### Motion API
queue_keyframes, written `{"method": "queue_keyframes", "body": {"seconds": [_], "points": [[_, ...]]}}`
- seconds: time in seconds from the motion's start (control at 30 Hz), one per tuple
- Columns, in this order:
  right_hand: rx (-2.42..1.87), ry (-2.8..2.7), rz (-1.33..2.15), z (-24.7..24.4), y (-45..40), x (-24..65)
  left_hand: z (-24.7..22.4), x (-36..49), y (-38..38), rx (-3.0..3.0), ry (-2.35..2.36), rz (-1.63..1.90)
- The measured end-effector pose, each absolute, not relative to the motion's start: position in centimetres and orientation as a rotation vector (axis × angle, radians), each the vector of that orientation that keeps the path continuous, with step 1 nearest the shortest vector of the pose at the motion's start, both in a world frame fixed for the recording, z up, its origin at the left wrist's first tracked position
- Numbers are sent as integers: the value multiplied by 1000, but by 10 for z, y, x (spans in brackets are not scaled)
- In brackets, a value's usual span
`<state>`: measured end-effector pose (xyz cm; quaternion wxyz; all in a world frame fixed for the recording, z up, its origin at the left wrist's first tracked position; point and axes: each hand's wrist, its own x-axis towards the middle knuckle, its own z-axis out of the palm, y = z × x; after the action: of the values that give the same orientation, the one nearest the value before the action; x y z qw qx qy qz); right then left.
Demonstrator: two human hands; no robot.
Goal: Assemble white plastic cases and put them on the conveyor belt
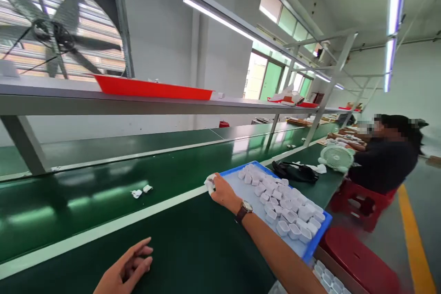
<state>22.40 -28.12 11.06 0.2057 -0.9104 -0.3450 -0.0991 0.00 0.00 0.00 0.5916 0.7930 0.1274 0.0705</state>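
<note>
My right hand point(223, 193), with a watch on its wrist, reaches to the far left corner of a blue-rimmed tray point(325, 220). Its fingers are closed on a crumpled white wipe point(209, 184), though I cannot tell whether it is paper or cloth. Many small white plastic cups point(282, 204) lie loose across the right part of the tray. Low in the view, my left hand point(126, 268) hovers over the dark green table point(193, 243). Its fingers are loosely curled and apart, with nothing in them.
Two white scraps point(141, 191) lie on the green conveyor belt point(103, 183). A black bag point(295, 171) and a light green fan point(336, 157) stand beyond the tray. A red stool point(360, 259) is at right, near a seated person point(382, 156). A shelf point(172, 106) holds a red tray point(155, 88).
</note>
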Motion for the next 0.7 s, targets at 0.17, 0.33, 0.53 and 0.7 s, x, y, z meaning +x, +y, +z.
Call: {"method": "queue_keyframes", "body": {"seconds": [0.17,0.33,0.53,0.7], "points": [[-2029,-1543,-40,85,-195,134,29,-7,-25,1624,314,463],[-1686,-1710,153,68,-149,106,36,-20,-12,1768,460,622],[-1922,-1551,0,47,-103,173,34,-25,-21,2138,257,588],[-2015,-1494,-6,28,-38,209,36,-16,-28,2293,4,259]]}}
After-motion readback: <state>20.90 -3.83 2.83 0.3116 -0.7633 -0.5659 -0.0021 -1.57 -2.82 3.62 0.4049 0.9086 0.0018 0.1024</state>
